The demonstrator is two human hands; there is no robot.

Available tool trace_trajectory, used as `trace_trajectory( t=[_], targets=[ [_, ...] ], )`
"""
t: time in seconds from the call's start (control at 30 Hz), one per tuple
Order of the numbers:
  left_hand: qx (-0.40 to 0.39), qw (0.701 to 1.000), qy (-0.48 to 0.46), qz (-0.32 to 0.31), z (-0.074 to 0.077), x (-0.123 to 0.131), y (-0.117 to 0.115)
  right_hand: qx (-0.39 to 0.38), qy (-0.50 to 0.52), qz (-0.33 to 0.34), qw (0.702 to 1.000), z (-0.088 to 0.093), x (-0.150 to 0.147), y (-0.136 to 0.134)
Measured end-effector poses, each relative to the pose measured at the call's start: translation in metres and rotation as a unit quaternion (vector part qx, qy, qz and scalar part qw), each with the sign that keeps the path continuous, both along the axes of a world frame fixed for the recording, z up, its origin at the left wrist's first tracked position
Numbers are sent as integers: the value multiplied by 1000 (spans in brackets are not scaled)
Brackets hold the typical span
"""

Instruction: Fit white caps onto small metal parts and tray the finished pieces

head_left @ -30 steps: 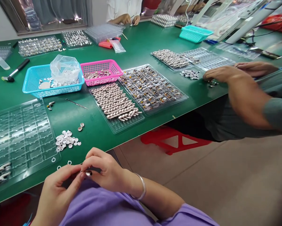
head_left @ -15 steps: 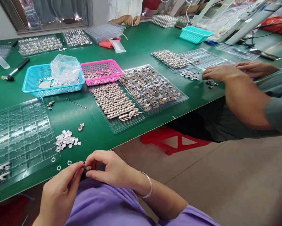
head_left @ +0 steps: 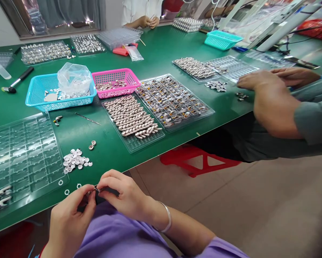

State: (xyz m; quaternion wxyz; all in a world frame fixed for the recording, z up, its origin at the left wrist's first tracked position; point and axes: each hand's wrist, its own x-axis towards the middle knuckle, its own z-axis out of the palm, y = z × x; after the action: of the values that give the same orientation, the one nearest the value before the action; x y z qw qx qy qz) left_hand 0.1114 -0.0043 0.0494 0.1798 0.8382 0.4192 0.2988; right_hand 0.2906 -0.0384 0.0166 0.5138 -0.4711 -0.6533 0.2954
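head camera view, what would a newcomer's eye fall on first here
The bright pink basket and the blue basket beside it stand out most, set side by side on the green table. Just in front of the pink one, crowded rows of shiny metallic parts fill most of a tray. At the near table edge, the left hand and right hand meet fingertip to fingertip around a small dark part.

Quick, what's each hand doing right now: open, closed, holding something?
Left hand: closed, fingertips pinching a small part, mostly hidden.
Right hand: closed, thumb and fingertips pinching at the same small part.
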Motion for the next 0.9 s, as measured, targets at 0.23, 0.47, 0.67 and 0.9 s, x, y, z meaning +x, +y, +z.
trace_trajectory(
  t=[0.23,0.47,0.67,0.9],
  targets=[
    [3,1000,-4,-5,0,2,0,35,18,21,999,0,-2,1],
    [-113,992,-54,-12,6,-3,-1,58,44,-14,997,1,-4,0],
    [-446,876,-179,39,5,-7,4,62,80,0,995,6,-2,-1],
    [-614,759,-216,-24,1,-4,1,42,139,38,989,6,0,-1]
  ],
)
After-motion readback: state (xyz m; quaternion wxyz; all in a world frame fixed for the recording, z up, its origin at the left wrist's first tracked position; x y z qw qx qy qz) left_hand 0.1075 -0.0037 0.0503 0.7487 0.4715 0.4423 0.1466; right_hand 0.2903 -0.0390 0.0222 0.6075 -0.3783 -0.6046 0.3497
